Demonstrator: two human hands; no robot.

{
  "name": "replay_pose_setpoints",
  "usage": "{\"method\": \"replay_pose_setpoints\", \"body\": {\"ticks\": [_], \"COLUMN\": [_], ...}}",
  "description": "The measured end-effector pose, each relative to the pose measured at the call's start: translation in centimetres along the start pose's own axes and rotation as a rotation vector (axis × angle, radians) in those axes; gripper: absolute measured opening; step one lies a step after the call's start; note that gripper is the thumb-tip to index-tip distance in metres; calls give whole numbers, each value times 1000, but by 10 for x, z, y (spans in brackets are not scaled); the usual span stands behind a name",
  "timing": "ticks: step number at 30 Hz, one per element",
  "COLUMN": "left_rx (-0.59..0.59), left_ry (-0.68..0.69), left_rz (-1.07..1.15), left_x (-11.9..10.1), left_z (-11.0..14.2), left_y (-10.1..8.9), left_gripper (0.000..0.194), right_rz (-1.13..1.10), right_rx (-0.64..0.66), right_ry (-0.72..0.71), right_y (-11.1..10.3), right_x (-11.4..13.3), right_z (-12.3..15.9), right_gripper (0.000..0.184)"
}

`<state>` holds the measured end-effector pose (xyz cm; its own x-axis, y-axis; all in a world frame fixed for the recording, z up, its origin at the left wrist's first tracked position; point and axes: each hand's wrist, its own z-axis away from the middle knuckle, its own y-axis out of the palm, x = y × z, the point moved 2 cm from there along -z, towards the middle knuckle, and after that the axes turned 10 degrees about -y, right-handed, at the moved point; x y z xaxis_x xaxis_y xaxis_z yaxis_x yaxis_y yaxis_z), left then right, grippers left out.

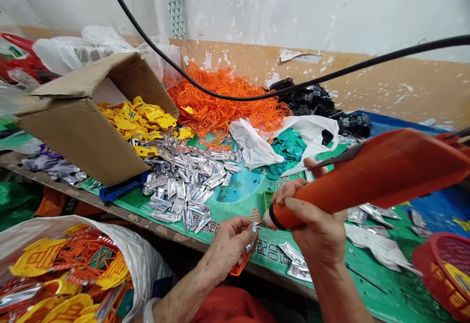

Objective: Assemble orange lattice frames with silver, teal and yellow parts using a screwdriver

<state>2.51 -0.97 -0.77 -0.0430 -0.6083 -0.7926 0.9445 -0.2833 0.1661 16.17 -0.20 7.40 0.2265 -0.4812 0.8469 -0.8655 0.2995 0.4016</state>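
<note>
My left hand pinches an orange plastic frame with a small silver part lying on it, just past the table's front edge. My right hand wraps round a power screwdriver covered in orange-red material. Its tip points left and meets the silver part, or comes very close; I cannot tell which. Beyond my left hand, a heap of shiny silver parts spreads over the green table covering. A few more silver pieces lie under my right wrist.
A cardboard box tips out yellow parts. Orange frames and black parts are piled behind. A white bag holds green pieces. A filled sack stands lower left, a red basket right. A black cable hangs across.
</note>
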Motion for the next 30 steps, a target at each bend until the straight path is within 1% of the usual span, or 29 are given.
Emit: {"method": "replay_pose_setpoints", "body": {"ticks": [4,5,7,9,13,17,19,23,25,27,30], "left_rx": [-5,-7,-4,2,4,-17,-28,-20,-17,-19,-18], "left_ry": [-5,-5,1,6,12,-2,-13,-17,-12,-13,-21], "left_rz": [23,23,31,49,77,69,66,70,75,86,100], "left_x": [0,0,1,1,1,2,3,5,5,6,6], "left_z": [1,1,0,0,0,1,1,1,-1,-1,-2], "left_y": [0,0,0,1,2,3,4,5,6,7,9], "left_gripper": [19,19,18,19,21,20,19,20,21,23,27], "right_rz": [34,37,32,18,11,15,20,20,19,32,38], "right_rx": [19,27,36,41,43,51,59,88,99,101,96], "right_ry": [4,0,2,20,25,3,0,-8,-16,-28,-47], "right_y": [0,0,0,0,1,-1,-1,-2,-3,-5,-7], "right_x": [-1,-2,-4,-6,-7,-7,-7,-8,-10,-13,-16], "right_z": [1,1,2,3,5,6,6,9,11,13,16], "right_gripper": [24,20,17,23,46,57,58,49,48,48,54]}}
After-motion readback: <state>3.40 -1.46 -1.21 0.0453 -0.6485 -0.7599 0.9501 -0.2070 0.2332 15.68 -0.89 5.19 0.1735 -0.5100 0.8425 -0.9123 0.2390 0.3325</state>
